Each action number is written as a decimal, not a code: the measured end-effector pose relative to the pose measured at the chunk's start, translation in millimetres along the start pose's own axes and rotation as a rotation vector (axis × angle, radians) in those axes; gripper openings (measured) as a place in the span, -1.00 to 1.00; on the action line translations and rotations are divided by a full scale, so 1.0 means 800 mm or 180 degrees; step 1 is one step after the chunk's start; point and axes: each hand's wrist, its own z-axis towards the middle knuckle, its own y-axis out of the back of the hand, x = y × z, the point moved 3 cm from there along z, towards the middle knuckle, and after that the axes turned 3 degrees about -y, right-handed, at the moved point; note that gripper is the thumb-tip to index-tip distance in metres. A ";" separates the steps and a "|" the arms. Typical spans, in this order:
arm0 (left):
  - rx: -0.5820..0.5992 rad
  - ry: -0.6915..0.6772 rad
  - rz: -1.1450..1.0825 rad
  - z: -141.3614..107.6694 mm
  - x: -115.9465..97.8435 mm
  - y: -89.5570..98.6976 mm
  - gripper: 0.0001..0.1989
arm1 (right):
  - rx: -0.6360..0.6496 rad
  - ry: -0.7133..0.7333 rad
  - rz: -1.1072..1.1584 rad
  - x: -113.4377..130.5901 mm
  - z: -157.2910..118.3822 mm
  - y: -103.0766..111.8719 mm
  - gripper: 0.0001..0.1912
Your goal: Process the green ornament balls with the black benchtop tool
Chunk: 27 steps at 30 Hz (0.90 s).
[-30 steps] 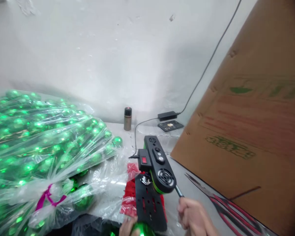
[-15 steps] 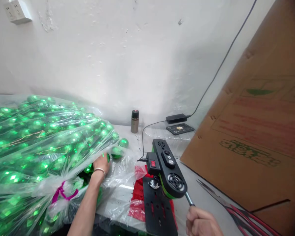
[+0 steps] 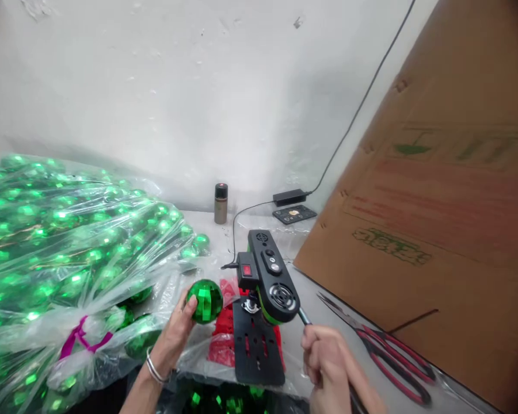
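A shiny green faceted ball ornament (image 3: 205,301) is gripped in my left hand (image 3: 182,323), thumb in front, just left of the black machine. My right hand (image 3: 328,359) is closed around a thin metal rod (image 3: 304,316) with a dark lower end; its tip passes behind the machine's near end. This black machine (image 3: 273,276) has round vents and a box with a red switch, and it stands on a slotted black base plate (image 3: 259,359). Red material (image 3: 222,342) lies under the plate. To the left, a clear plastic bag (image 3: 90,230) bulges with many green balls.
Large red-and-black-handled scissors (image 3: 397,368) lie at right, beside a leaning cardboard box (image 3: 440,230). Along the wall are a dark-capped bottle (image 3: 220,204), a power adapter (image 3: 290,198) and a phone (image 3: 294,214). More green balls (image 3: 228,399) show below the front edge.
My left hand has come out of the bag with a green ball and moved right and nearer. The right hand still holds the rod. The whole view has shifted rightward.
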 end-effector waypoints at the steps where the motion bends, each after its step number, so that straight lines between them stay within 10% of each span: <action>1: 0.0045 0.0188 -0.0317 -0.011 0.017 -0.013 -0.10 | 0.0109 0.0125 -0.0033 0.003 0.006 0.000 -0.50; 8: -0.0212 0.0316 -0.0452 -0.052 0.100 -0.073 -0.23 | 0.0443 0.0764 -0.0173 0.017 0.022 0.002 -0.54; 14: -0.0434 -0.0715 0.0922 -0.049 0.124 -0.077 -0.22 | 0.0498 0.0879 -0.0126 0.011 0.016 0.004 -0.61; 27: -0.0091 -0.1480 0.1844 -0.069 0.161 -0.077 -0.31 | 0.0580 0.0949 -0.0241 0.008 0.010 0.008 -0.68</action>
